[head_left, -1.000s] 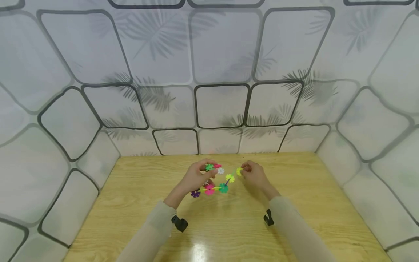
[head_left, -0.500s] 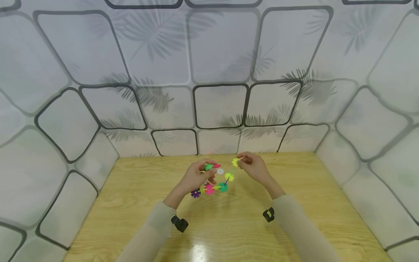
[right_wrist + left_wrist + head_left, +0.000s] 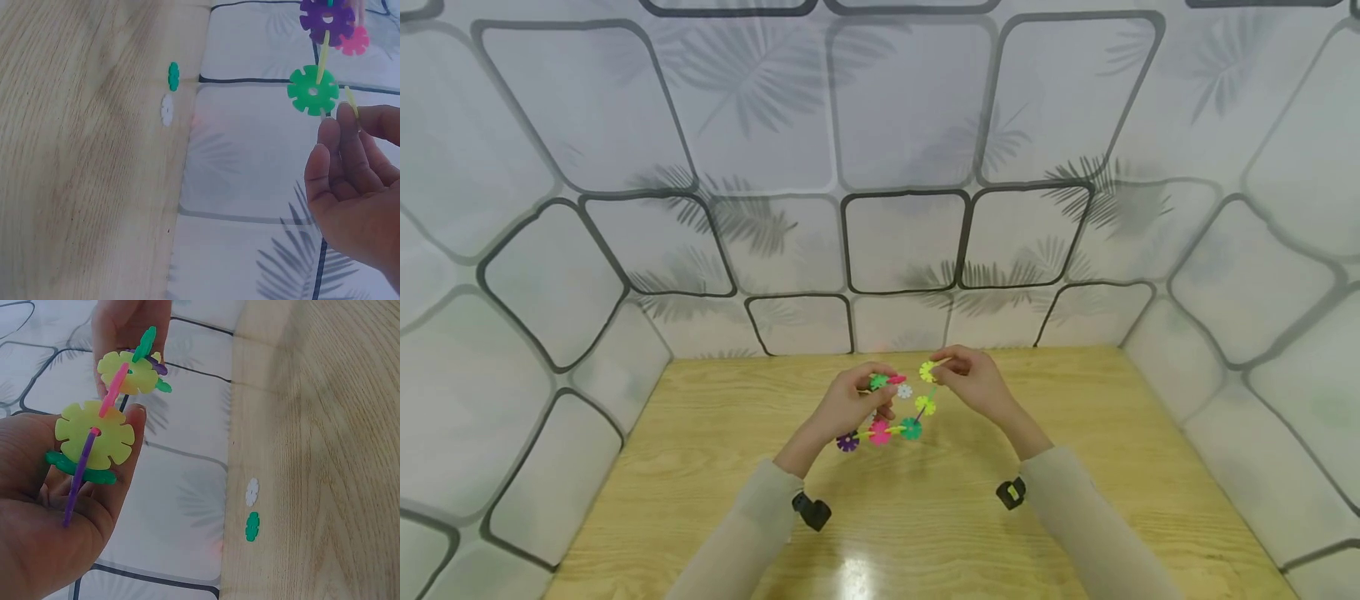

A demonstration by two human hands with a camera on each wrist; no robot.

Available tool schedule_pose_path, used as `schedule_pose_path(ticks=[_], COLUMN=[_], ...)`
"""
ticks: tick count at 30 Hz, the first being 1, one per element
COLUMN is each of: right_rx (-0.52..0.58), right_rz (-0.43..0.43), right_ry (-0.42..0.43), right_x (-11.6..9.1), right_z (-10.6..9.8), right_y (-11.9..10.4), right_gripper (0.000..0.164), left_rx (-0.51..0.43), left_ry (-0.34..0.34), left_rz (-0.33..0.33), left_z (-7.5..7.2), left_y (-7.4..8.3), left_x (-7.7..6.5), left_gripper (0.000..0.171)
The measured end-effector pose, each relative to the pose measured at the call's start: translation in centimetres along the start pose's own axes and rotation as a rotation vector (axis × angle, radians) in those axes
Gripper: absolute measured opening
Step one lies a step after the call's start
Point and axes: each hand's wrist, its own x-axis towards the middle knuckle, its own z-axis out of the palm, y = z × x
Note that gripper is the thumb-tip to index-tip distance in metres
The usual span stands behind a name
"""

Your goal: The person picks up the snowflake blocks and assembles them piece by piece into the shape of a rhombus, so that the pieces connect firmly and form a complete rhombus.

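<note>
A chain of colourful notched plastic discs runs between both hands above the table. My left hand [image 3: 850,407] holds one end, with a green disc [image 3: 878,382] and a pink disc [image 3: 897,380] by its fingertips. Below hang a purple disc [image 3: 847,442], a larger pink disc [image 3: 880,433] and a teal disc [image 3: 912,429], rising to a yellow disc [image 3: 925,405]. Thumb and fingers of my right hand [image 3: 979,385] pinch another yellow disc [image 3: 927,372] at the other end. In the left wrist view, a yellow disc [image 3: 112,447] and an edge-on purple disc [image 3: 76,487] overlap the palm.
On the wooden table [image 3: 925,533] lie a loose white disc [image 3: 252,492] and a loose green disc [image 3: 252,527], both close to the back edge. Patterned white walls [image 3: 910,242] enclose the table at the back and sides.
My right hand has moved left and slightly up and away, bringing its yellow disc nearer the left hand's end of the chain. The left hand stays almost still.
</note>
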Motion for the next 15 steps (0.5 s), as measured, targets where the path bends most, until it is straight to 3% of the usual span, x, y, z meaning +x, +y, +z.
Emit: schedule_pose_path(ticks=[15], right_rx=[0.082], right_rz=[-0.010], right_ry=[-0.056], right_x=[-0.17], right_z=[0.93], right_y=[-0.81], right_gripper=[0.024], left_rx=[-0.045], left_ry=[-0.009], left_rz=[-0.019], left_z=[0.15], left_y=[0.30], left_x=[0.06], left_gripper=[0.032])
